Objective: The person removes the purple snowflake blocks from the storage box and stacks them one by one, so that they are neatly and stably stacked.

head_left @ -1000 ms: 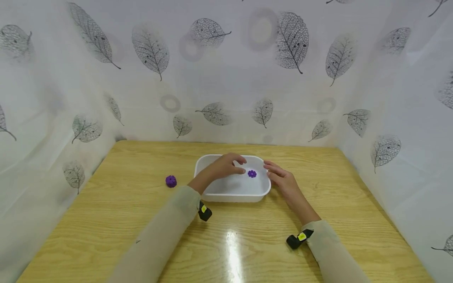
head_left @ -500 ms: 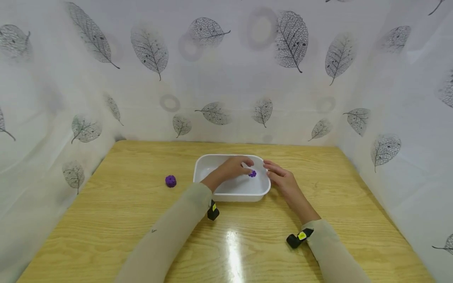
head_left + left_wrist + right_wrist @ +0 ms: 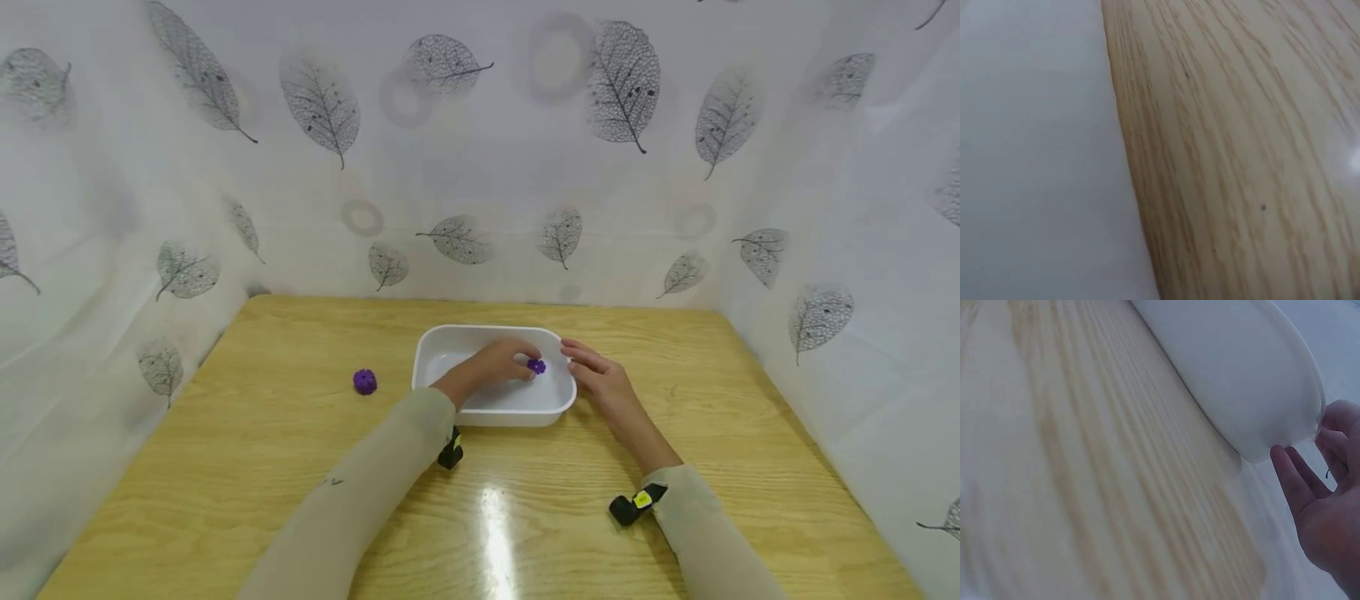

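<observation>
A white rectangular tray [image 3: 442, 340] with rounded corners stands on the wooden table. My left hand [image 3: 497, 362] reaches down inside it, thumb and fingertips pinching a small purple flower-shaped piece [image 3: 537, 366] near the right end. Only the tray's outer wall [image 3: 1041, 162] and tabletop fill the left wrist view, so that hand is hidden there. My right hand [image 3: 606, 385] rests against the tray's right end. In the right wrist view, the right hand's [image 3: 1329, 500] fingertips touch the outer wall and rim, fingers relaxed. A second, thicker purple flower-shaped piece [image 3: 365, 382] lies left of the tray.
The wooden table [image 3: 247, 450] extends around the tray on all sides. White cloth [image 3: 480, 167] printed with grey leaves hangs behind the table and along both sides. A bright light reflection shows on the tabletop in front of the tray.
My left hand has moved right and down inside the tray, its thumb and fingertips closing round the small purple piece. My right hand has stayed at the tray's right end.
</observation>
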`<state>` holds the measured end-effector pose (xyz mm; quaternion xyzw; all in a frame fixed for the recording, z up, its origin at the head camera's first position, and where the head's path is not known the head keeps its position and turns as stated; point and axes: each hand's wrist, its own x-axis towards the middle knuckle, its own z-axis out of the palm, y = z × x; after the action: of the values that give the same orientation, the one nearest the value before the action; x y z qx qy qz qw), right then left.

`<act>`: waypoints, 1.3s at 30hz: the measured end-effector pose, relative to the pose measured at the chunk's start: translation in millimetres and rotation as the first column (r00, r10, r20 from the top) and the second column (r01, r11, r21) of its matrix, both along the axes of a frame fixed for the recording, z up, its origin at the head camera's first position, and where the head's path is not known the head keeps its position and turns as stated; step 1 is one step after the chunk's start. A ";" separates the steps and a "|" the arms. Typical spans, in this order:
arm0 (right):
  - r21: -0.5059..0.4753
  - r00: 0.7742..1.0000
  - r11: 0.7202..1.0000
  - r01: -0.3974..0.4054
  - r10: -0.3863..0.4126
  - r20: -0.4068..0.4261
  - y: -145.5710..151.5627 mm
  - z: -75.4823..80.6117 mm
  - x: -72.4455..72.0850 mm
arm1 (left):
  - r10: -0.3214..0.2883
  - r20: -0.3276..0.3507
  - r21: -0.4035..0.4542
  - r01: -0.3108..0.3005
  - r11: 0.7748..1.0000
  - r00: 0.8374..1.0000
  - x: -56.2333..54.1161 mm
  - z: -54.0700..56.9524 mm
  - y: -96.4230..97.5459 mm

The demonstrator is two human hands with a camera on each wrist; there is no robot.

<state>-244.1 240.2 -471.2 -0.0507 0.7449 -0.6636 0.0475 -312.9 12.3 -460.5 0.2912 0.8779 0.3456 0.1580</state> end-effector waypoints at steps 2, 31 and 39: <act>-0.005 1.000 1.000 0.004 -0.004 0.004 0.1 0.3 0.0 | -0.005 0.011 0.008 0.005 1.000 1.000 0.9 0.4 0.4; 0.003 1.000 1.000 0.012 -0.012 0.012 -1.1 3.6 3.0 | 0.001 -0.071 -0.102 -0.008 0.995 0.998 8.5 1.6 4.8; -0.011 1.000 1.000 0.011 -0.011 0.011 -1.9 4.2 3.4 | 0.021 -0.019 -0.095 -0.023 0.995 1.000 10.5 2.4 4.3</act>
<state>-240.8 238.3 -467.0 -0.0432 0.7412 -0.6683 0.0474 -302.4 16.6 -458.1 0.2766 0.8980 0.3024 0.1599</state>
